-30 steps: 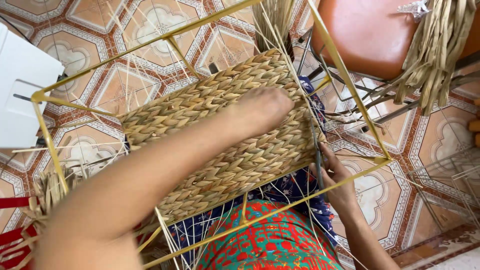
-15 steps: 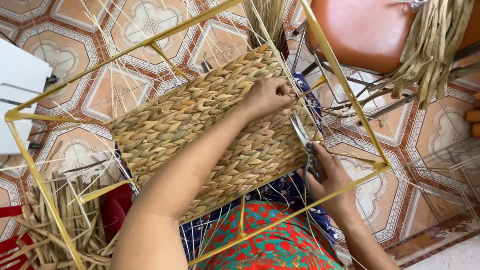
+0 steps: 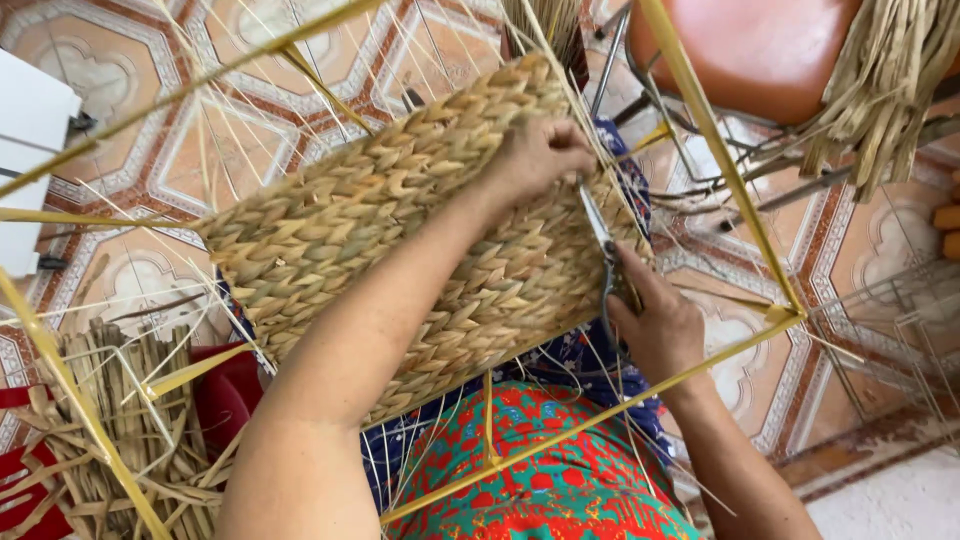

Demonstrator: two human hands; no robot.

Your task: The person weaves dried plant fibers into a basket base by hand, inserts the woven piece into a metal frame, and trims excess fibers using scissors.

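The left hand [image 3: 540, 155] lies on the upper right part of a woven straw panel [image 3: 400, 230], its fingers curled down and pinching at the plaited edge there. The panel spreads out from under those fingers toward the lower left, stretched inside a yellow metal frame [image 3: 700, 110] whose bars run past the fingertips on the far side and below the wrist. The right hand [image 3: 660, 325] sits just beneath the left, fingers closed around the handles of a pair of scissors [image 3: 600, 240]; the blades point up from the knuckles and reach the panel's edge just beside the left fingertips. Whether the blades are parted I cannot tell. Thin loose strands stick out all round the panel. Beyond the fingers stands a brown stool [image 3: 760, 50] with dried straw bundles [image 3: 890, 80] draped over it. Another heap of straw [image 3: 110, 420] lies on the tiled floor [image 3: 130, 90] well away from both hands, past the left elbow.
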